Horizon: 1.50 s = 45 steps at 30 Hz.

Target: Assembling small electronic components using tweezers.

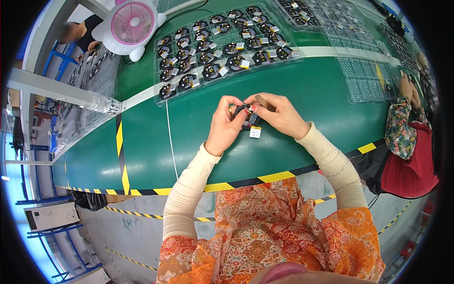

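Observation:
Over the near part of the green table, my hands meet around a small round black electronic assembly. My left hand grips its left side, thumb and fingers pinched on the rim. A flat silver battery with a yellow edge hangs from its lower side. My right hand is closed, with its thumb and fingertips at the assembly's upper right. A thin brown stick-like tool shows between its fingers; its exact kind is unclear. Fingers cover much of the assembly.
A clear tray holding rows of similar assemblies lies ahead. A pink-and-white fan stands at its left. More clear trays lie to the right, near a co-worker's hands. Another person sits far left. Striped tape marks the table's front edge.

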Available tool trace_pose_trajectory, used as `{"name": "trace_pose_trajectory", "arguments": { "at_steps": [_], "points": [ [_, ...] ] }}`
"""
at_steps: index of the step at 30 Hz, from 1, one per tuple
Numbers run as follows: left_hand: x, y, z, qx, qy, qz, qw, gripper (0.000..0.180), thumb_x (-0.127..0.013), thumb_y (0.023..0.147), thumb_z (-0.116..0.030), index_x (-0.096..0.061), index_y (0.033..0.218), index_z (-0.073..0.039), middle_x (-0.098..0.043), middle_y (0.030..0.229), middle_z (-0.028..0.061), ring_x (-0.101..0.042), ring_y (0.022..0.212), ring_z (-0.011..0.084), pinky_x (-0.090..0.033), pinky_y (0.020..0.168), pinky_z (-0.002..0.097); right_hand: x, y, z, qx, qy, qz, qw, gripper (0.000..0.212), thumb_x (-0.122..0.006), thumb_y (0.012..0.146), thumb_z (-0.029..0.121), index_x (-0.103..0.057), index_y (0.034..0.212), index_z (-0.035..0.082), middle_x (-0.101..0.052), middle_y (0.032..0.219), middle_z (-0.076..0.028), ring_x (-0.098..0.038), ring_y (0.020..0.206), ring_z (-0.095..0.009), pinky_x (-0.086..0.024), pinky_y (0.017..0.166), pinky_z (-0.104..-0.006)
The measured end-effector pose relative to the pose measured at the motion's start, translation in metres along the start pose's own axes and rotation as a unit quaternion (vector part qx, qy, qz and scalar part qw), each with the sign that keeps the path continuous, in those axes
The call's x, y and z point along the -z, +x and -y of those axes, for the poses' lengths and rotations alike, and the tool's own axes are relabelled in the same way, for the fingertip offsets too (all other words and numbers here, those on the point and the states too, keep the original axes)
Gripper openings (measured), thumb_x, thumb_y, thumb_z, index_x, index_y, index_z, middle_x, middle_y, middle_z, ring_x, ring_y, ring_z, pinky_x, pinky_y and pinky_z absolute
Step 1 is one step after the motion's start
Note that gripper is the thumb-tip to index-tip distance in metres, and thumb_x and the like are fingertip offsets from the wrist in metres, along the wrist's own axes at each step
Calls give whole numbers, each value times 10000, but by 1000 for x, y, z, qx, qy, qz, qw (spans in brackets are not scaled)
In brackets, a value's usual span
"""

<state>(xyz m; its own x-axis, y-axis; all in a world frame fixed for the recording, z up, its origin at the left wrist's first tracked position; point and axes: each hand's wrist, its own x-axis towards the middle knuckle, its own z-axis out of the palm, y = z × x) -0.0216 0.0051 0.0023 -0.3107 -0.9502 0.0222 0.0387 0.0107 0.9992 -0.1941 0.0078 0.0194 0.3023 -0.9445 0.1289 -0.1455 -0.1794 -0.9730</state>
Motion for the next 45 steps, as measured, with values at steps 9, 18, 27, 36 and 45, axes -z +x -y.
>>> {"name": "trace_pose_trajectory", "arguments": {
  "at_steps": [9, 18, 27, 36, 45],
  "points": [
    [5, 0, 4, -4, 10, 11, 1000, 137, -478, 857, 14, -417, 968, -39, -499, 686, -21, -426, 577, 9, -319, 469, 173, -1, 2, -3, 33, -30, -16, 999, 170, -587, 814, 72, -608, 965, -5, -421, 604, 30, -356, 558, -41, -325, 504, -212],
    [56, 55, -37, 86, -228, -31, 969, 437, -467, 869, 12, -359, 1293, 14, -527, 1073, 133, -594, 835, 198, -551, 735, 304, 35, 1, -32, 178, -262, -165, 934, 124, -628, 799, 72, -629, 914, 26, -567, 668, -70, -499, 507, -132, -392, 473, -244],
    [76, 200, -16, -192, 387, -40, 901, 499, -681, 739, -122, -523, 1208, -55, -597, 1103, 123, -563, 996, 203, -415, 867, 284, 31, 0, -32, 245, -321, -115, 908, 68, -620, 793, 110, -624, 834, 56, -585, 682, -68, -566, 531, -224, -449, 465, -320],
    [79, 254, -5, -161, 533, 39, 830, 358, -577, 778, -25, -580, 1132, -81, -560, 1160, 148, -523, 1067, 319, -401, 919, 345, 33, -4, -35, 265, -351, -101, 892, 82, -607, 797, 160, -570, 809, 88, -504, 635, -31, -543, 521, -186, -425, 449, -303],
    [25, 264, -12, -195, 635, -20, 747, 250, -597, 783, -290, -680, 840, -62, -625, 876, 170, -591, 820, 325, -457, 750, 407, 36, 0, -34, 263, -368, -96, 887, 94, -606, 797, 166, -563, 800, 82, -497, 629, -33, -544, 523, -185, -420, 450, -304]
  ]
}}
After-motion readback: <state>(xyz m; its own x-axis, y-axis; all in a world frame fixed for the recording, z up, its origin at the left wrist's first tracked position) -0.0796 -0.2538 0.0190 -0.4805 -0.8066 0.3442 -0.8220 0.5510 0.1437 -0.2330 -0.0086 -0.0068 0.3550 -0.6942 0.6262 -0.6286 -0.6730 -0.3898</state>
